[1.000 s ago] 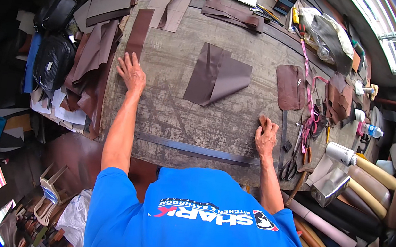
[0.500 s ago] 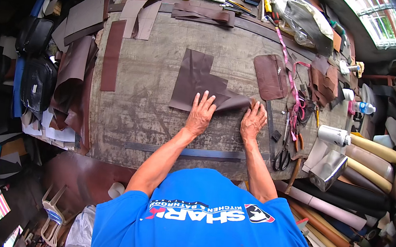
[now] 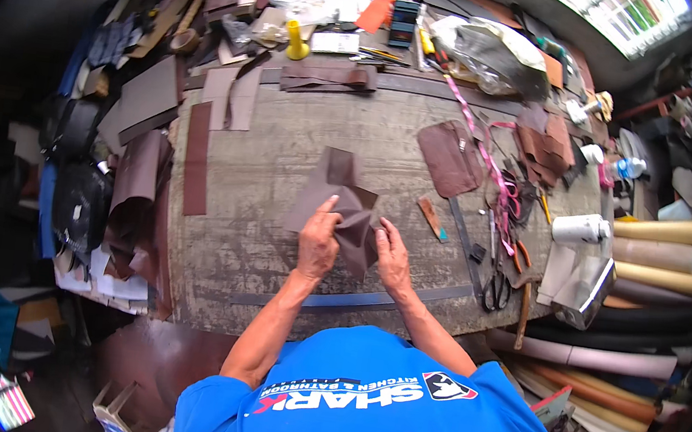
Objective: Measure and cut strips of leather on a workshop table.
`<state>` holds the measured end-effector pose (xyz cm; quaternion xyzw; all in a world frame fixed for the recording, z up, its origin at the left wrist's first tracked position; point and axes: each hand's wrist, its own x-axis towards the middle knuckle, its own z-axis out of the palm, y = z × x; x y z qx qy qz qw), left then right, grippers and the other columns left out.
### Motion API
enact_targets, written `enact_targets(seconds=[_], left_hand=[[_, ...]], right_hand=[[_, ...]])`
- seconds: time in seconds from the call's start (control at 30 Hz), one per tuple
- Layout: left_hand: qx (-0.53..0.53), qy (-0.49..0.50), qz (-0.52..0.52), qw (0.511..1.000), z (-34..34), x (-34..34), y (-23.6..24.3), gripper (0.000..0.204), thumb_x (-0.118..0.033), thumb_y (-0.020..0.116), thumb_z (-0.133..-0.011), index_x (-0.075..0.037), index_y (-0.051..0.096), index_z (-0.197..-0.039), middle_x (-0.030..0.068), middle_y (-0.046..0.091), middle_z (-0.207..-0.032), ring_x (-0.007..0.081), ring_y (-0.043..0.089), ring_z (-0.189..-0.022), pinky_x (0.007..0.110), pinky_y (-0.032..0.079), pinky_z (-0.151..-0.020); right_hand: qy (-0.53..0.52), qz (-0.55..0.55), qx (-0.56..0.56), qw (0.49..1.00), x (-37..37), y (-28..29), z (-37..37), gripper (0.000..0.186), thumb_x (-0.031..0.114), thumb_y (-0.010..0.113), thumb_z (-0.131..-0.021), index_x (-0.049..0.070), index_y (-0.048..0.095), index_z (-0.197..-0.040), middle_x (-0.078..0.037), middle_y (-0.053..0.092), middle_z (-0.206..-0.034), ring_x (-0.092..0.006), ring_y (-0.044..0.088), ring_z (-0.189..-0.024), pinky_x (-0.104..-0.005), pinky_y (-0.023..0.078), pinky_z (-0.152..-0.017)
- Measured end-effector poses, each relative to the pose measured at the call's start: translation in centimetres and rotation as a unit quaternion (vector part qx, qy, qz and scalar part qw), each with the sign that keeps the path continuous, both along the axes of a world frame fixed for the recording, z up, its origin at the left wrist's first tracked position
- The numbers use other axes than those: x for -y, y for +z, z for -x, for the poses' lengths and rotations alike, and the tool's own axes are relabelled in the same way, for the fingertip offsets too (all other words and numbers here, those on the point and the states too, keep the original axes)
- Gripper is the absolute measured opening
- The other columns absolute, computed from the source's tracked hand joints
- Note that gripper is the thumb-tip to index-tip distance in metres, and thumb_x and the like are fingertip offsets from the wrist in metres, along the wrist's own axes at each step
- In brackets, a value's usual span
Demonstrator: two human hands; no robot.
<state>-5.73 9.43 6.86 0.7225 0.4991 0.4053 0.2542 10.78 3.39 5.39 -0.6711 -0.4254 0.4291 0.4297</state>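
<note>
Clearly, both hands are at the dark brown sheet point(image 3: 319, 202), which is bent and creased between them over the near middle of the tabletop point(image 3: 258, 163). The left hand point(image 3: 319, 245) lies over its near left part, fingers bent, though I cannot tell whether that grip closes on the material. The right hand point(image 3: 392, 257) has its grip pinching the sheet's right edge, thumb and fingertips close together.

Just beyond the right hand lies a small wooden-handled tool point(image 3: 431, 218) with a green end. Past it are a brown zippered pouch point(image 3: 450, 156) and a pink tape measure point(image 3: 489, 160). Black-handled scissors point(image 3: 495, 293) lie to the right, near a hammer point(image 3: 523, 313). A long metal strip point(image 3: 353, 300) runs along the near edge, beneath the forearms.

To the left, a reddish-brown strip point(image 3: 197, 158) lies flat. Farther off, folded brown strips point(image 3: 327, 79) lie near a yellow stand point(image 3: 297, 42) at the far side.
</note>
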Motion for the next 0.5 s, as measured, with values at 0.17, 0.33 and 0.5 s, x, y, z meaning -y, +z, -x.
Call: enact_targets(seconds=[0.17, 0.33, 0.5], left_hand=[[0.321, -0.068, 0.456, 0.827, -1.6, 2.0, 3.2, 0.037, 0.006, 0.037, -0.087, 0.002, 0.063, -0.114, 0.0095, 0.066, -0.114, 0.0135, 0.058, -0.111, 0.03, 0.046, -0.097], [0.487, 0.008, 0.31, 0.817, 3.7, 2.1, 1.3, 0.046, 0.0, 0.05, -0.089, 0.005, 0.047, -0.134, 0.016, 0.05, -0.137, 0.0219, 0.051, -0.123, 0.032, 0.041, -0.105], [0.122, 0.142, 0.119, 0.975, 10.9, 0.1, 2.5, 0.068, -0.018, 0.073, -0.081, 0.002, 0.041, -0.138, 0.0207, 0.036, -0.145, 0.03, 0.043, -0.131, 0.04, 0.039, -0.107]], right_hand=[[-0.018, 0.082, -0.439, 0.895, -1.8, 2.4, 1.3, 0.062, 0.042, 0.05, -0.101, 0.0, 0.037, -0.145, -0.007, 0.058, -0.117, -0.0134, 0.055, -0.109, -0.0273, 0.046, -0.093], [0.087, 0.064, -0.33, 0.938, -6.1, 2.3, 5.9, 0.044, 0.014, 0.064, -0.095, -0.003, 0.051, -0.133, -0.01, 0.063, -0.118, -0.0127, 0.06, -0.102, -0.0247, 0.051, -0.083], [0.142, 0.035, -0.33, 0.933, -11.5, 1.6, 13.3, 0.035, 0.021, 0.058, -0.099, -0.002, 0.058, -0.125, -0.004, 0.066, -0.109, -0.0092, 0.058, -0.097, -0.0246, 0.047, -0.086]])
